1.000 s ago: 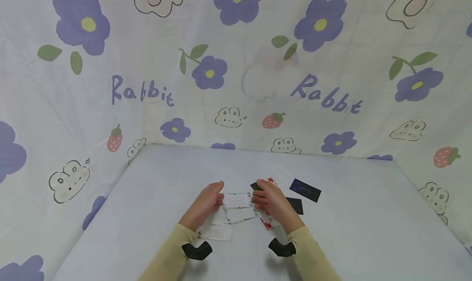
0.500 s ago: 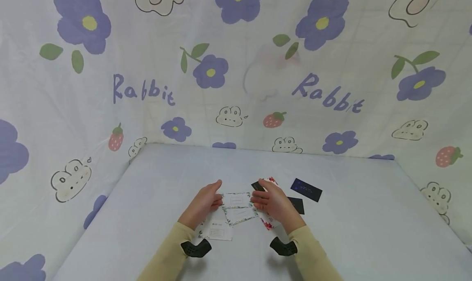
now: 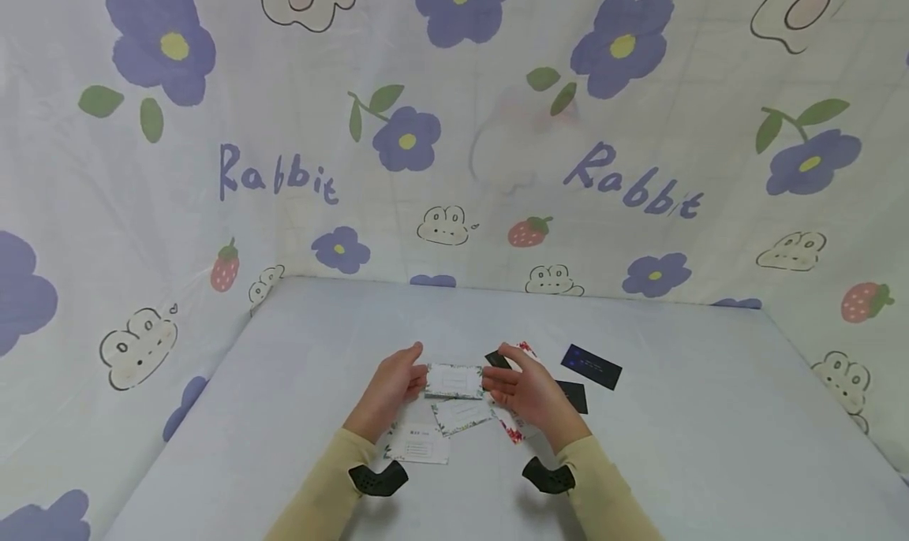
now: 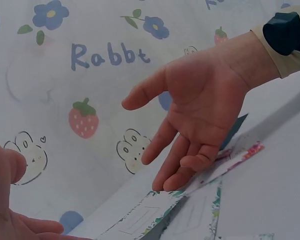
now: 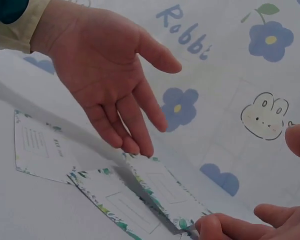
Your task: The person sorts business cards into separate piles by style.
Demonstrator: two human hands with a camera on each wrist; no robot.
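A white card (image 3: 454,381) with a leafy green border is held level between my two hands, raised a little over the table. My left hand (image 3: 389,385) supports its left end on extended fingertips, thumb pointing up and away from it. At the opposite end, the fingertips of my right hand (image 3: 529,391) meet the card the same way, palm facing inward. Both palms show in the wrist views, the left hand (image 5: 100,80) across from the right wrist camera and the right hand (image 4: 200,105) across from the left. Just below lies a second leaf-bordered card (image 3: 461,416).
Another white card (image 3: 419,445) lies nearer me at left. Partly behind my right hand are a red-flowered card (image 3: 513,427), a black card (image 3: 578,397) and a small dark corner (image 3: 497,360). Farther right lies a dark blue-black card (image 3: 592,366). A patterned curtain (image 3: 454,170) surrounds the table (image 3: 341,312).
The leaf-bordered card between my hands has risen slightly from over the second card. My left hand has shifted a little left; the right hand has barely moved.
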